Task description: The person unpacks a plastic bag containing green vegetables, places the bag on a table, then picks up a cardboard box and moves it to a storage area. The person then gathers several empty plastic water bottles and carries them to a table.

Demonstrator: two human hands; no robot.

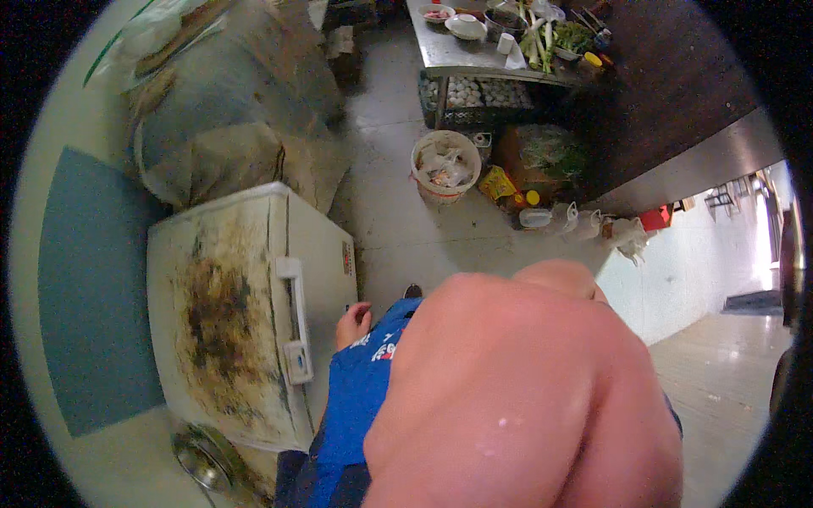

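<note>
My left hand (352,327) hangs low beside the white chest freezer (326,245), by the edge of my blue apron (356,394). Its fingers are loosely bent and apart, with nothing seen in them. Very close and large, my right hand (517,381) fills the lower middle and right, its bare skin toward me. Its fingers are out of sight, so whether it grips anything does not show. The freezer's lid (224,313) is down, heavily stained dark, with a white handle (294,322) along its right edge.
Ahead stands a white bucket (446,161) of waste. Beyond it, a metal table (457,57) carries bowls and green vegetables, over a crate of eggs (474,93). Bottles and jugs (535,218) line the floor at right. A large draped cover (237,110) bulks at left; a metal bowl (203,457) sits lower left.
</note>
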